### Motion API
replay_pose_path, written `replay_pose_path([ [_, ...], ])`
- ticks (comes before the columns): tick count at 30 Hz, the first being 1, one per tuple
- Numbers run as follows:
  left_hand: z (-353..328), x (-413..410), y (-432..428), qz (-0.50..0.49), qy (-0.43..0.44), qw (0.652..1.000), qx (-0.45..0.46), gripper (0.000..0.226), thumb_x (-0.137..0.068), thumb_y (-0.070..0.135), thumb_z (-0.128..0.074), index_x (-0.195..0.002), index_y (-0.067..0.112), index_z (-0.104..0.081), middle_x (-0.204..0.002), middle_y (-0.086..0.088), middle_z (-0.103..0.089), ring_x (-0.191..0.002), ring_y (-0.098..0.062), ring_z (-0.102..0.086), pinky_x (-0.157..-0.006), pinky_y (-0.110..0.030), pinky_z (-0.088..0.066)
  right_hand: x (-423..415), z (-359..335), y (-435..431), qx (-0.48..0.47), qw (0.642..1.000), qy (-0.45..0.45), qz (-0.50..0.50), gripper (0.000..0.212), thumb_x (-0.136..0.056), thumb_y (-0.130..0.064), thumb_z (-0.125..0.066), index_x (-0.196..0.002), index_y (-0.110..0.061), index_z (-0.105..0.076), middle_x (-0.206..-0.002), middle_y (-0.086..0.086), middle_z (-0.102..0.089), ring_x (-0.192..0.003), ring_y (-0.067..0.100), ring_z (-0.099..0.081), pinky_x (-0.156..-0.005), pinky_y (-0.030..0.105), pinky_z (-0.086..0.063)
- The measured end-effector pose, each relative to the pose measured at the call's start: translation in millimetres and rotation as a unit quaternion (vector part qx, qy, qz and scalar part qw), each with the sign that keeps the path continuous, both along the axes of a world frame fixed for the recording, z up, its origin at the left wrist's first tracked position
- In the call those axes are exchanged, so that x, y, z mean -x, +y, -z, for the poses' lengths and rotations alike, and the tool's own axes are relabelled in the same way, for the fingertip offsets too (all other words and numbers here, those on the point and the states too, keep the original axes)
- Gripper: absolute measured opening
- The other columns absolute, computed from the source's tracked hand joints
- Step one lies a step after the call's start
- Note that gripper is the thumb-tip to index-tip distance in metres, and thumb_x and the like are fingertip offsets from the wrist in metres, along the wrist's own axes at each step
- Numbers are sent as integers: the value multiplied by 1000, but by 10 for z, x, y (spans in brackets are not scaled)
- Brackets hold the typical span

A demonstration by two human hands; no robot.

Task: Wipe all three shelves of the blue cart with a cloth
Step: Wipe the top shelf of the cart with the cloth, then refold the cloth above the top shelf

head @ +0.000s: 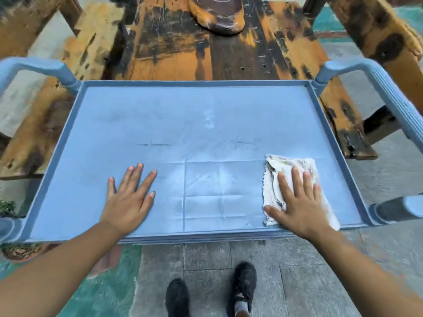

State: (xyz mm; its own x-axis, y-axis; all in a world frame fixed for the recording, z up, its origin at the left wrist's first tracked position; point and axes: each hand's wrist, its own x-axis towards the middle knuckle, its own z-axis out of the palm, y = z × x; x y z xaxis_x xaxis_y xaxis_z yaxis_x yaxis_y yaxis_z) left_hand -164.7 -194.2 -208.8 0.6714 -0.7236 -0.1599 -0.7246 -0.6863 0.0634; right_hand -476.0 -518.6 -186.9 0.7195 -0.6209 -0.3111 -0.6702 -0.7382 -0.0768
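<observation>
The blue cart's top shelf [160, 115] fills the middle of the head view, a flat tray with a raised rim. A white cloth [286, 165] lies flat on the shelf near its front right corner. My right hand [297, 202] presses on the cloth with straight, spread fingers. My left hand [130, 197] rests flat on the bare shelf at the front left, fingers spread, holding nothing. The two lower shelves are hidden under the top one.
Blue cart handles rise at the left [34, 67] and right [389, 94] ends. A worn wooden bench or table [229, 53] stands right behind the cart. Paved floor and my black shoes [242, 287] are below the cart's front edge.
</observation>
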Motion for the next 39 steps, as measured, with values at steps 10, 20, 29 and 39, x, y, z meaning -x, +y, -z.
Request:
replay_pose_path([
  [10,-53,-145,203,2,76,995,69,61,-91,68,-2,-150,52,-6,-163,17,8,-148,-4,14,-117,-52,11,-1636,-49,1995,-44,975,-7,-218,99,-87,-77,-33,-156,-29,19,-159,8,36,-142,36,40,-118,57,17],
  [20,-500,-214,-558,69,184,967,164,60,-94,31,-53,-149,19,-31,-154,-1,-31,-143,-25,-27,-112,-47,-30,-1321,-480,1754,-168,955,-244,14,53,-94,-29,-62,-143,-15,-48,-148,3,-45,-139,21,-39,-116,29,-29],
  [29,-677,-9,-1138,342,81,933,-77,73,-82,-2,-40,-147,29,-31,-149,-1,-35,-143,-21,-24,-111,-52,-24,-1234,-398,1675,-159,956,-113,221,58,-86,-41,-67,-131,-14,-44,-121,11,-53,-113,34,-56,-91,38,-48],
  [39,-964,-88,-762,323,110,935,-100,9,-93,20,-52,-94,11,-53,-103,-13,-57,-95,-30,-54,-72,-35,-38,-1292,-530,1781,-239,947,-119,180,13,-83,-17,-61,-73,-12,-53,-74,7,-57,-75,26,-55,-57,31,-34],
])
